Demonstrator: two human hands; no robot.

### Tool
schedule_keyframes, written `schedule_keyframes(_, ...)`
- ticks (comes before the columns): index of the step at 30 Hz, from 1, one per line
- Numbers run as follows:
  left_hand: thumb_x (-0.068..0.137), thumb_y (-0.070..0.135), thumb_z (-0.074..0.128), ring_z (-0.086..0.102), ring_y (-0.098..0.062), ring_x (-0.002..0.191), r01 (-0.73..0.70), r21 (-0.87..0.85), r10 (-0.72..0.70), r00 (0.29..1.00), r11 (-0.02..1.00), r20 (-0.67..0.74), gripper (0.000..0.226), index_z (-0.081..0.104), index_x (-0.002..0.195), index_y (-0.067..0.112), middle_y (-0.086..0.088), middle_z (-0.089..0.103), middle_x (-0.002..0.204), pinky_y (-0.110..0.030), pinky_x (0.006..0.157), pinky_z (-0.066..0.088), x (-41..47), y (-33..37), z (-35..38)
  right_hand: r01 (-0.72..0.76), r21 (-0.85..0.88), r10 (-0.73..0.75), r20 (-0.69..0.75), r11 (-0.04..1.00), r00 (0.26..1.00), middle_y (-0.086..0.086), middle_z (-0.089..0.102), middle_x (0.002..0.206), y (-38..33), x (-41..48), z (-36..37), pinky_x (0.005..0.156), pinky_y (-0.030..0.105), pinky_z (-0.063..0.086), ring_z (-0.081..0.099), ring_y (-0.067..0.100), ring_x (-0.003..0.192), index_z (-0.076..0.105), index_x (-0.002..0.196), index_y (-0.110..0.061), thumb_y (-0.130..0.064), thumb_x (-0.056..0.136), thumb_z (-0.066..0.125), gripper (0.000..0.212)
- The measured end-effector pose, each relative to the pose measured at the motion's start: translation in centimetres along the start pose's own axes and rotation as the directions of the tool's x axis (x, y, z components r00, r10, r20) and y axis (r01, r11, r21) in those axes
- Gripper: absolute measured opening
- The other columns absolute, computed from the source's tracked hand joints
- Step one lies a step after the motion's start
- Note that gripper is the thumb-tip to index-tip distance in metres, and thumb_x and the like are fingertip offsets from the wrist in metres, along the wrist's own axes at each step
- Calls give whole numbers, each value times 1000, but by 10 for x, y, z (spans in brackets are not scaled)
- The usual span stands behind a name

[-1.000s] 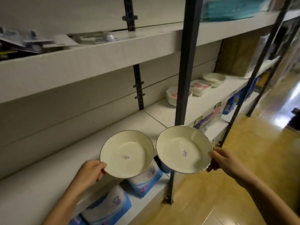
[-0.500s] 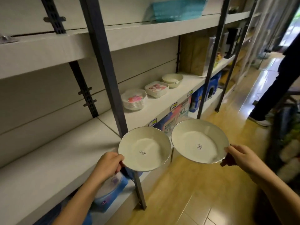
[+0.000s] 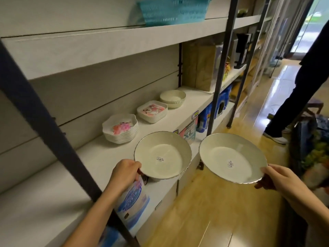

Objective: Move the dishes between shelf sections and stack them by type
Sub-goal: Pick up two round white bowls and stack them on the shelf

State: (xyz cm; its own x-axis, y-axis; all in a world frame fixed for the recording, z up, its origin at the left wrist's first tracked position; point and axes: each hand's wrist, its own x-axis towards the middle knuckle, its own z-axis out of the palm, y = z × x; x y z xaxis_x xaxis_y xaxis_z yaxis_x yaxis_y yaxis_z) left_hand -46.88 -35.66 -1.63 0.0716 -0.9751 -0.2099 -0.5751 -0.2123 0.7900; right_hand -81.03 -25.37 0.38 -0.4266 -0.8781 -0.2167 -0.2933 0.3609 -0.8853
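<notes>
Cream dishes in both hands, held at the front edge of the middle shelf (image 3: 92, 157).
Your left hand (image 3: 124, 172) pinches the left plate (image 3: 162, 155) by its near rim, your right hand (image 3: 283, 177) the right plate (image 3: 232, 158); keep them level, land one beside the flowered stack (image 3: 120, 129), then nest the other squarely.

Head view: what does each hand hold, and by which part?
The left hand grips the left plate by its near-left rim; the right hand grips the right plate by its near-right rim.
</notes>
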Motion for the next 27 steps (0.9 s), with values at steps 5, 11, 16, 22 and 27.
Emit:
schedule_keyframes(5, 86, 15, 48, 41, -19, 46, 14, 4, -14, 999, 1000, -43, 32, 54, 56, 7, -2, 50, 43, -29, 54, 32, 69, 27, 13, -4, -3, 4, 9, 1000, 1000, 17, 64, 71, -35, 92, 7, 63, 30, 47, 60, 25, 67, 59, 80, -6, -15, 98, 39, 29)
schedule_keyframes(11, 85, 11, 49, 42, -22, 46, 51, -58, -57, 992, 997, -117, 36, 56, 50, 6, 2, 47, 33, -30, 58, 34, 138, 54, 26, 20, 66, -23, 43, 998, 999, 13, 62, 71, -66, 180, 22, 61, 27, 46, 60, 21, 65, 58, 78, -10, -13, 98, 37, 29)
schedule_keyframes(16, 86, 9, 49, 42, -20, 44, 67, -67, -78, 980, 996, -183, 38, 55, 48, 7, 2, 47, 34, -27, 52, 32, 170, 68, 33, 20, 98, -32, 122, 995, 992, 11, 59, 72, -87, 239, 44, 61, 25, 45, 57, 18, 65, 55, 73, -12, -12, 98, 36, 31)
schedule_keyframes(22, 87, 10, 49, 43, -20, 47, 139, -62, -150, 952, 988, -265, 36, 54, 51, 6, -4, 49, 43, -26, 53, 32, 195, 80, 45, 59, 84, -77, 230, 995, 970, 15, 63, 83, -105, 332, 73, 66, 26, 50, 62, 21, 73, 57, 81, -10, -15, 98, 39, 25)
schedule_keyframes(27, 87, 10, 48, 41, -19, 48, 203, -112, -231, 898, 973, -375, 38, 49, 49, 7, -7, 48, 48, -27, 53, 30, 220, 99, 59, 145, 45, -152, 345, 988, 926, 10, 62, 76, -133, 409, 92, 59, 21, 46, 60, 14, 66, 54, 75, -13, -13, 97, 37, 28)
